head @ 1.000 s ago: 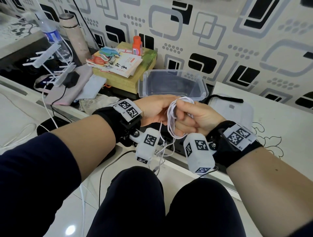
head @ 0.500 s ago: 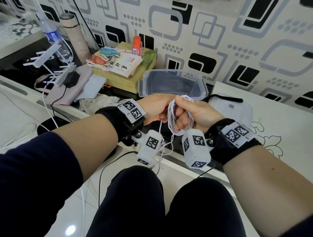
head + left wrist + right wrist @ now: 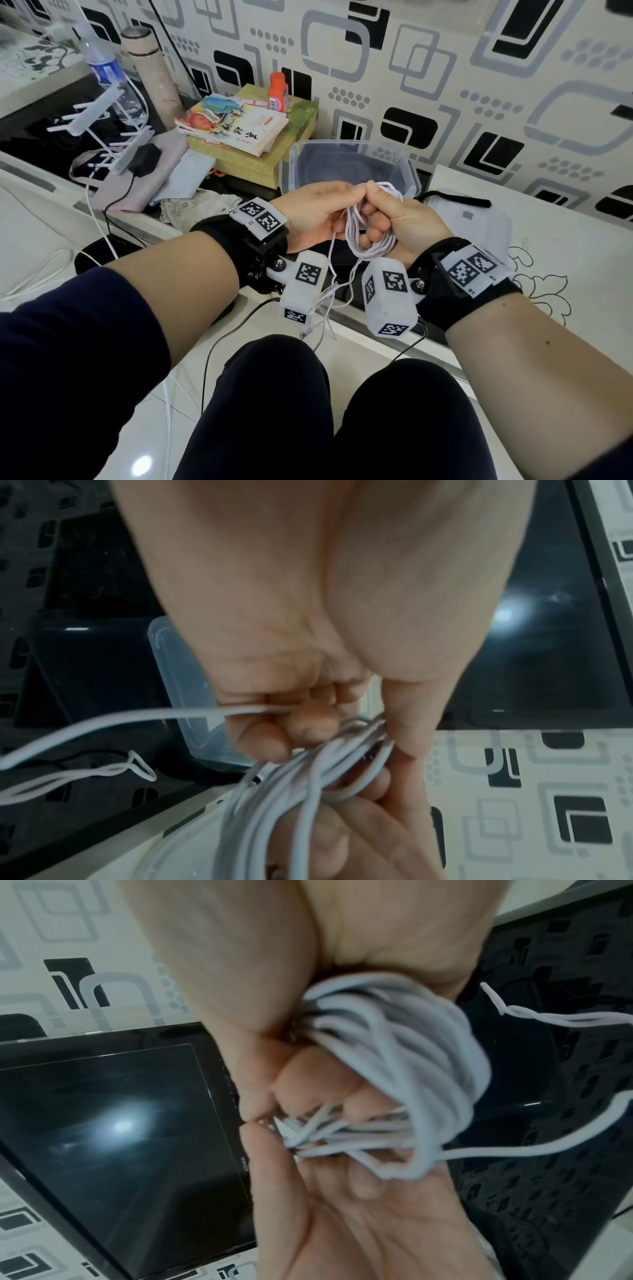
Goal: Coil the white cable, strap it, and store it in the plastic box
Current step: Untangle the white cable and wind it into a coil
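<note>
From the head view, the right hand [image 3: 394, 219] has the white cable [image 3: 371, 236] looped around its curled fingers, in front of the plastic box [image 3: 349, 164]. The left hand [image 3: 315, 216] pinches the coil's top. The left wrist view shows its fingers [image 3: 274, 737] clamped on a strand. The right wrist view shows loops [image 3: 411, 1069] wrapped around the curled fingers.

Both wrist views blur the white cable [image 3: 301, 791], whose loose end leaves the left wrist picture's edge
</note>
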